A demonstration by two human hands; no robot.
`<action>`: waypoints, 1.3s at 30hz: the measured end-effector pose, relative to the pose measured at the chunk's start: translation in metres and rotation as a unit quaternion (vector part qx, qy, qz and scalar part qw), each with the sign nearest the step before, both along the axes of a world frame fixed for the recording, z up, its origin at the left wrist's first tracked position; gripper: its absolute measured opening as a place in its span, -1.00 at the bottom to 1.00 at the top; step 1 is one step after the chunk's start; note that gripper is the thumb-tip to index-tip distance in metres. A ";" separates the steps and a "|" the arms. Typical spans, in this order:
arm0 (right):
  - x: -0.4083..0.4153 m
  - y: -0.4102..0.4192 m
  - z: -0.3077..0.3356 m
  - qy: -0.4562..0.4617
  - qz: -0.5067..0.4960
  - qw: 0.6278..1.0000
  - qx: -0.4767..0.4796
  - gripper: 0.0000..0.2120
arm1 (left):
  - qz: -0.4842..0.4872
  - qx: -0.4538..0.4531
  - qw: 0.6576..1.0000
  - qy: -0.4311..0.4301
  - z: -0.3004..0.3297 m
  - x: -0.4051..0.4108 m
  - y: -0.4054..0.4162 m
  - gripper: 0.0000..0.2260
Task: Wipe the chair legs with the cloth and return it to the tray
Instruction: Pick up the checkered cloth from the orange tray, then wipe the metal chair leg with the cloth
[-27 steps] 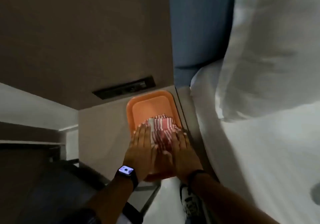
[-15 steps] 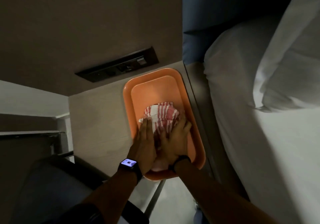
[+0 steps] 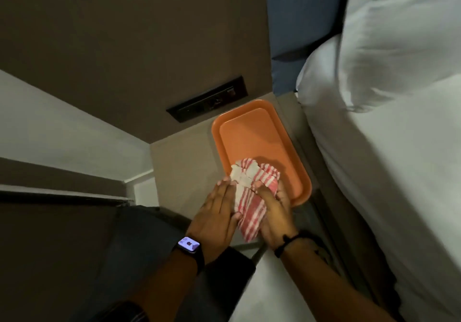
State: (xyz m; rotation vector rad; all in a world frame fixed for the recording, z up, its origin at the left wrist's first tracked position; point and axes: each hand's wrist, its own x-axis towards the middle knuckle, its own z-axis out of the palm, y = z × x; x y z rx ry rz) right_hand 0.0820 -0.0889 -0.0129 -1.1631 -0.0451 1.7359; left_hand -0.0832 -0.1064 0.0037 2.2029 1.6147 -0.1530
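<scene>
A red-and-white striped cloth (image 3: pixel 250 197) lies bunched over the near end of an orange tray (image 3: pixel 252 134) on a small bedside table. Its lower end hangs past the tray's near rim, between my hands. My left hand (image 3: pixel 214 212), with a smartwatch on the wrist, presses flat against the cloth's left side. My right hand (image 3: pixel 273 209), a dark band on its wrist, is curled around the cloth's right side with fingers over it. No chair legs are clearly visible; a dark seat (image 3: pixel 149 247) sits below left.
A dark socket panel (image 3: pixel 208 101) is set in the brown wall behind the tray. A bed with white sheets (image 3: pixel 386 172) and a pillow (image 3: pixel 399 34) fills the right side, next to a blue headboard (image 3: pixel 299 22). Light floor (image 3: pixel 269 284) shows below my hands.
The cloth has slid toward the tray's near end and now trails over its rim. Both hands drew back toward me with it; my right hand has curled around it.
</scene>
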 end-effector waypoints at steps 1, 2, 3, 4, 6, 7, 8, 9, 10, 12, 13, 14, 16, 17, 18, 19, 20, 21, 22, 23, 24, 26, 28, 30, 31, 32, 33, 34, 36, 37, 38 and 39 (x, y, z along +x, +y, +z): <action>0.004 -0.016 0.013 0.021 -0.031 0.999 -0.002 -0.68 | -0.001 0.007 1.000 -0.003 0.014 -0.006 -0.014 -0.37; 0.011 -0.035 0.029 0.034 -0.056 0.998 -0.002 -0.67 | -0.012 0.021 1.000 0.008 0.030 -0.011 -0.031 -0.37; 0.019 -0.053 0.043 0.039 -0.078 0.996 0.000 -0.67 | -0.027 0.033 0.999 0.026 0.048 -0.016 -0.046 -0.36; 0.028 -0.073 0.055 0.044 -0.098 0.994 -0.002 -0.65 | -0.038 0.037 0.998 0.045 0.063 -0.020 -0.062 -0.35; 0.046 -0.112 0.073 0.047 -0.135 0.990 -0.011 -0.56 | -0.054 0.051 0.994 0.082 0.089 -0.026 -0.089 -0.35; 0.055 -0.135 0.081 0.041 -0.146 0.988 -0.011 -0.54 | -0.058 0.056 0.991 0.103 0.102 -0.026 -0.104 -0.35; 0.061 -0.159 0.089 0.030 -0.152 0.988 -0.009 -0.56 | -0.066 0.056 0.989 0.120 0.111 -0.025 -0.120 -0.35; 0.068 -0.185 0.093 0.023 -0.154 0.988 -0.009 -0.60 | -0.074 0.047 0.987 0.134 0.119 -0.023 -0.137 -0.36; 0.072 -0.211 0.095 0.018 -0.154 0.988 -0.011 -0.66 | -0.084 0.041 0.985 0.146 0.123 -0.021 -0.156 -0.37; 0.075 -0.258 0.090 -0.006 -0.133 0.991 -0.021 -0.74 | -0.109 0.021 0.980 0.165 0.124 -0.016 -0.193 -0.40; 0.073 -0.282 0.083 -0.034 -0.111 0.993 -0.036 -0.76 | -0.123 0.011 0.978 0.171 0.121 -0.013 -0.213 -0.41; 0.070 -0.305 0.074 -0.074 -0.084 0.993 -0.050 -0.78 | -0.139 -0.002 0.975 0.174 0.115 -0.011 -0.233 -0.41; 0.058 -0.349 0.055 -0.166 -0.023 0.985 -0.036 -0.78 | -0.159 -0.015 0.969 0.187 0.099 -0.009 -0.272 -0.42; 0.050 -0.372 0.044 -0.206 0.004 0.979 -0.009 -0.77 | -0.162 -0.018 0.966 0.200 0.090 -0.007 -0.291 -0.42; 0.041 -0.394 0.030 -0.239 0.029 0.970 0.017 -0.75 | -0.161 -0.018 0.963 0.214 0.080 -0.005 -0.309 -0.41; 0.032 -0.417 0.013 -0.270 0.063 0.960 0.037 -0.73 | -0.157 -0.026 0.960 0.231 0.071 -0.003 -0.327 -0.40; 0.023 -0.439 -0.005 -0.296 0.094 0.949 0.048 -0.70 | -0.152 -0.037 0.955 0.250 0.062 -0.002 -0.344 -0.39; 0.014 -0.457 -0.022 -0.312 0.118 0.941 0.059 -0.67 | -0.149 -0.041 0.951 0.266 0.055 -0.001 -0.357 -0.38; 0.006 -0.476 -0.039 -0.320 0.140 0.935 0.067 -0.64 | -0.156 -0.044 0.945 0.283 0.046 0.000 -0.373 -0.37; 0.000 -0.494 -0.056 -0.328 0.161 0.928 0.076 -0.61 | -0.164 -0.046 0.939 0.298 0.037 0.002 -0.389 -0.37; -0.006 -0.509 -0.071 -0.337 0.180 0.920 0.085 -0.58 | -0.165 -0.049 0.935 0.309 0.028 0.001 -0.404 -0.38; -0.016 -0.534 -0.092 -0.349 0.200 0.909 0.109 -0.54 | -0.182 -0.043 0.927 0.327 0.012 -0.008 -0.427 -0.39; -0.026 -0.558 -0.115 -0.359 0.208 0.900 0.132 -0.57 | -0.229 -0.032 0.912 0.339 -0.006 -0.019 -0.448 -0.39; -0.036 -0.580 -0.134 -0.374 0.219 0.891 0.134 -0.59 | -0.274 -0.022 0.902 0.334 -0.021 -0.027 -0.462 -0.41; -0.041 -0.587 -0.143 -0.376 0.214 0.892 0.133 -0.58 | -0.289 -0.026 0.895 0.339 -0.024 -0.028 -0.466 -0.42; -0.046 -0.595 -0.150 -0.373 0.202 0.895 0.137 -0.58 | -0.305 -0.025 0.886 0.347 -0.028 -0.030 -0.471 -0.41; -0.053 -0.603 -0.157 -0.371 0.190 0.898 0.139 -0.58 | -0.319 -0.015 0.878 0.356 -0.033 -0.033 -0.476 -0.41; -0.060 -0.609 -0.162 -0.372 0.179 0.900 0.141 -0.60 | -0.334 -0.001 0.870 0.362 -0.037 -0.037 -0.480 -0.41; -0.072 -0.616 -0.168 -0.377 0.155 0.902 0.143 -0.61 | -0.349 0.025 0.860 0.371 -0.039 -0.041 -0.481 -0.41; -0.080 -0.620 -0.171 -0.381 0.141 0.902 0.146 -0.61 | -0.352 0.037 0.855 0.378 -0.040 -0.042 -0.484 -0.41; -0.089 -0.624 -0.174 -0.381 0.128 0.904 0.147 -0.61 | -0.351 0.047 0.851 0.387 -0.042 -0.043 -0.487 -0.41; -0.098 -0.628 -0.177 -0.377 0.120 0.906 0.150 -0.61 | -0.350 0.059 0.848 0.393 -0.043 -0.046 -0.491 -0.41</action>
